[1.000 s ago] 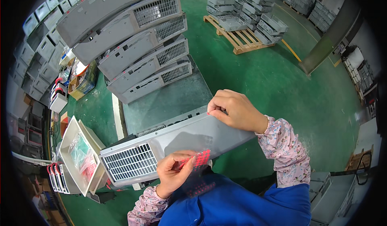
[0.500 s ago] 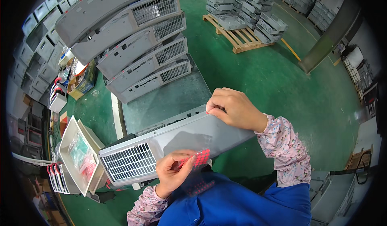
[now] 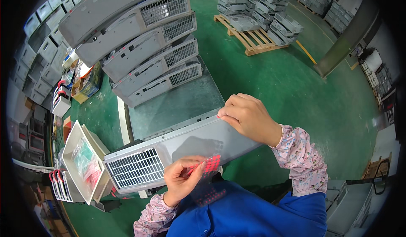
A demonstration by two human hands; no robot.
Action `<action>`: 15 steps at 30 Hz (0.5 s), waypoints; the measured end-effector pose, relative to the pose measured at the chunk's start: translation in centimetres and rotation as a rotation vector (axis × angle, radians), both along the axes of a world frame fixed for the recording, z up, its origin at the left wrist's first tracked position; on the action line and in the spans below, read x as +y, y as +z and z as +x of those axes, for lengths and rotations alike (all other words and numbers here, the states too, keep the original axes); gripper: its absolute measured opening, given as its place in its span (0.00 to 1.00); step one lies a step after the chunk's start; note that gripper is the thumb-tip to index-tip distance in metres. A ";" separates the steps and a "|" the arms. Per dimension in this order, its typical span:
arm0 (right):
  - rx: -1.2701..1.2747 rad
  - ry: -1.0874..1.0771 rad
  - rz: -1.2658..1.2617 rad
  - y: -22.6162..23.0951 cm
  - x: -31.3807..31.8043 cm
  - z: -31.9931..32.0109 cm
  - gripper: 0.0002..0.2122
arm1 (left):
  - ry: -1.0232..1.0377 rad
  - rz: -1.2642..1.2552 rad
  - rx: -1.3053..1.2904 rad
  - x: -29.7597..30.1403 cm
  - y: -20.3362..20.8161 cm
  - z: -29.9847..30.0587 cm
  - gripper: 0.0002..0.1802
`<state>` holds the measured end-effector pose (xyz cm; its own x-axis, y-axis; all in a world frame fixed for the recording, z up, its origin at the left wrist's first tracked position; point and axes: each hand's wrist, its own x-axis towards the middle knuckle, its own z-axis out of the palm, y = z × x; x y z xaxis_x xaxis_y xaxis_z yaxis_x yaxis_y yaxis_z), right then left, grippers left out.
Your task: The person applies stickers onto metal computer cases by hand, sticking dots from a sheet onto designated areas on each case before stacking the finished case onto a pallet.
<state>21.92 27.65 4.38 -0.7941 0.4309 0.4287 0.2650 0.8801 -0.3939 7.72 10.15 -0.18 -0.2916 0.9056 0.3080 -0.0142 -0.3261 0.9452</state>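
A grey metal housing (image 3: 192, 142) with a white-slatted grille (image 3: 135, 168) at its left end lies across in front of me. My left hand (image 3: 182, 178) is closed in a pinch on a clear sheet of red dot stickers (image 3: 212, 164), held over the housing's near side. The lower part of that sheet hangs in front of my blue clothing. At the housing's far upper edge, right of its middle, my right hand (image 3: 243, 118) is pinched shut. A small red dot sticker (image 3: 218, 116) shows at its fingertips.
Similar grey housings (image 3: 150, 61) stand stacked on a metal-topped table (image 3: 179, 97) beyond. At left, a cream bin (image 3: 69, 156) holds plastic bags. Wooden pallets (image 3: 258, 47) carry grey metal parts farther back, near a pillar (image 3: 344, 44). Grey bins (image 3: 46, 49) line the far left.
My right hand's knuckles and wrist have shifted slightly right and down, while its fingertips stay at the housing's edge. The left hand and sticker sheet are almost still.
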 end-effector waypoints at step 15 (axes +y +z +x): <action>-0.100 0.050 -0.518 1.1 2.5 -0.4 0.04 | -0.014 -0.003 0.011 -0.2 -0.2 0.0 0.05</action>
